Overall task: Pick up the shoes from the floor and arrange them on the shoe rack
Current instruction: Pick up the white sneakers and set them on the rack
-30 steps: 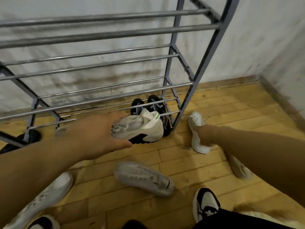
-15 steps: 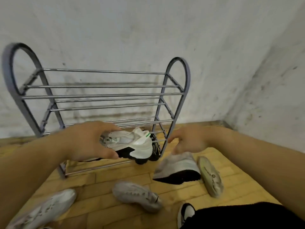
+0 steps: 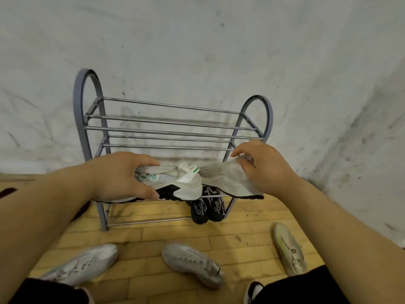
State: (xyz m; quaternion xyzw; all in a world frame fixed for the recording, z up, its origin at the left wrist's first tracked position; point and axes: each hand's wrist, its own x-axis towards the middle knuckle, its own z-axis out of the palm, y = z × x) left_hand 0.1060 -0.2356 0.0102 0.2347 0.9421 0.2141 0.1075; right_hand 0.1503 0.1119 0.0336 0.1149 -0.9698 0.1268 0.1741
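Observation:
My left hand (image 3: 122,176) grips a white sneaker with a black sole and green marks (image 3: 175,183), held in the air in front of the grey metal shoe rack (image 3: 171,130). Beside it, my right hand (image 3: 263,170) holds a second white sneaker with a black sole (image 3: 225,178) by its upper. Both shoes hang level with the rack's lower shelves. A pair of black sneakers (image 3: 206,208) stands on the bottom shelf at the right.
On the wooden floor lie a pale grey sneaker (image 3: 83,264) at left, another (image 3: 192,264) in the middle, and a cream shoe sole-up (image 3: 289,249) at right. A black-and-white shoe (image 3: 252,291) peeks out at the bottom. White walls meet in a corner at right.
My right hand took a white sneaker off the floor and raised it beside the one in my left hand. The view pulled back and up from the rack.

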